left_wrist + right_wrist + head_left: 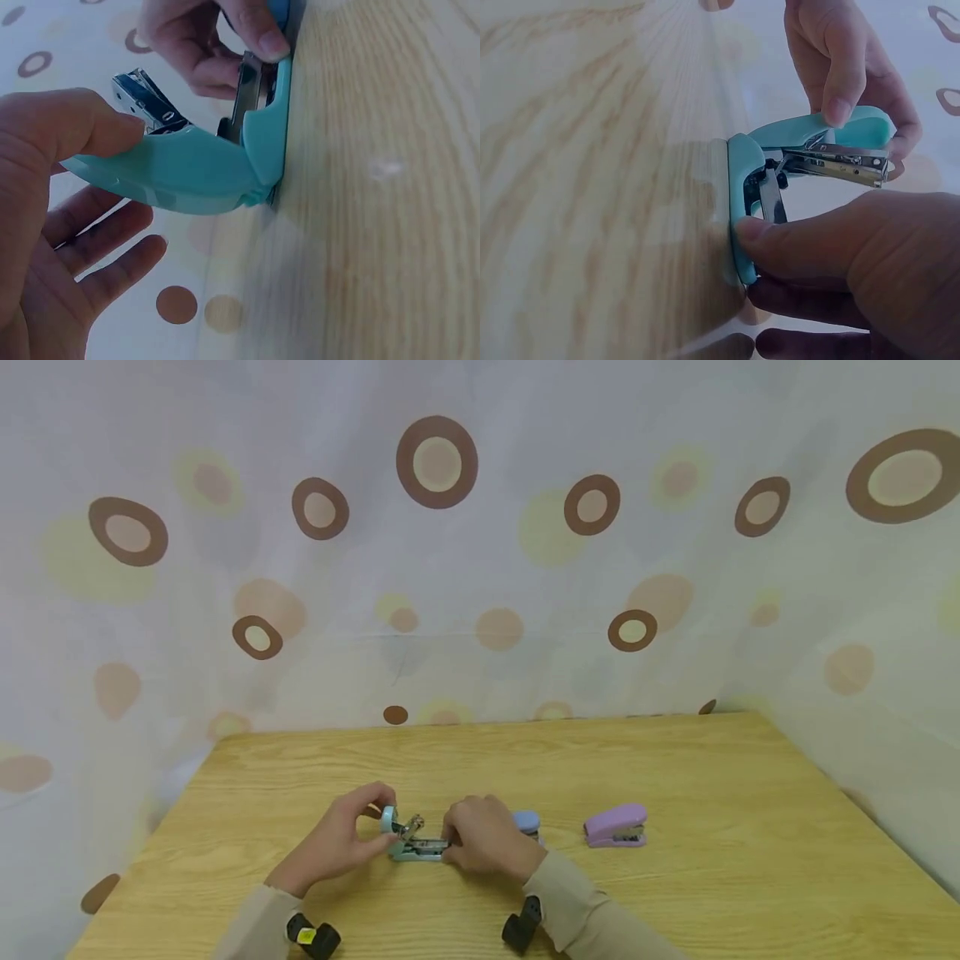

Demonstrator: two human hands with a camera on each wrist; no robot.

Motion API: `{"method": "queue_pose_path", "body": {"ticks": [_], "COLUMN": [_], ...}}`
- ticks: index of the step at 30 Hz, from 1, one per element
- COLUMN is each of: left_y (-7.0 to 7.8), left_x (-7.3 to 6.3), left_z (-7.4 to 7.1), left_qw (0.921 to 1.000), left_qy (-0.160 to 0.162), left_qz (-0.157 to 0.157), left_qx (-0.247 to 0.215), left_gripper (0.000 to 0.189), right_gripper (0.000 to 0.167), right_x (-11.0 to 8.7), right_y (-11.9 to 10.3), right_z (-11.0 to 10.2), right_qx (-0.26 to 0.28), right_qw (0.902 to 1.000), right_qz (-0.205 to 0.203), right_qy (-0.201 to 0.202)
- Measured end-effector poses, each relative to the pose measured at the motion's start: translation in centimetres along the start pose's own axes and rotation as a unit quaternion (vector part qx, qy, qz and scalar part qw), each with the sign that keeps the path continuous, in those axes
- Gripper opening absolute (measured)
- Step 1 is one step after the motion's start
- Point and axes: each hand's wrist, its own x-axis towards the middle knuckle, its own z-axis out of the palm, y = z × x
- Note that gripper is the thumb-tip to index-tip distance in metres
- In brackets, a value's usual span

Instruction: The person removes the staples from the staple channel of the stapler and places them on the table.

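Note:
A teal stapler (420, 853) rests on the wooden table with its top swung far up from its base. My left hand (341, 839) pinches the raised top cover (184, 169) between thumb and fingers; the other fingers are spread behind it in the left wrist view. Beneath the cover, the metal magazine (847, 163) hangs apart from it. At the other end, my right hand (487, 835) grips the front of the stapler's base (744, 169), thumb on its near side. The fingers partly hide that end.
Just behind my right hand sits a blue stapler (527, 821), partly covered by the hand. Farther right, a purple stapler (618, 823) lies on the wooden table (720, 877). A dotted curtain (495, 568) hangs along the table's back and sides.

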Motion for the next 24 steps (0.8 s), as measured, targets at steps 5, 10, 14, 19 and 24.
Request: {"method": "queue_pose_path", "body": {"ticks": [5,10,14,19,24], "left_y": [-0.5,-0.8,-1.0,-1.8,-1.9], "left_x": [-0.5,-0.3,-0.5,-0.9,-0.9], "left_z": [-0.7,-1.1,-1.7,-2.4,-2.8], "left_qw": [0.9997,0.9978,0.9946,0.9887,0.9862], "left_qy": [-0.009,-0.028,-0.046,-0.075,-0.093], "left_qz": [-0.021,-0.06,-0.091,-0.121,-0.132], "left_qx": [0.004,-0.002,-0.019,-0.047,-0.038], "left_gripper": [0.03,0.026,0.023,0.017,0.015], "right_gripper": [0.012,0.013,0.014,0.013,0.012], "right_x": [0.0,-0.2,-0.3,-0.2,-0.2], "right_y": [0.0,-0.1,-0.1,0.0,0.0], "right_z": [0.3,0.1,-0.1,0.0,0.0], "right_qx": [0.001,-0.019,-0.021,-0.014,-0.01], "right_qw": [0.9999,0.9995,0.9994,0.9997,0.9996], "right_qz": [-0.014,-0.016,-0.021,-0.017,-0.02], "right_qy": [-0.001,0.019,0.018,0.015,0.015]}}
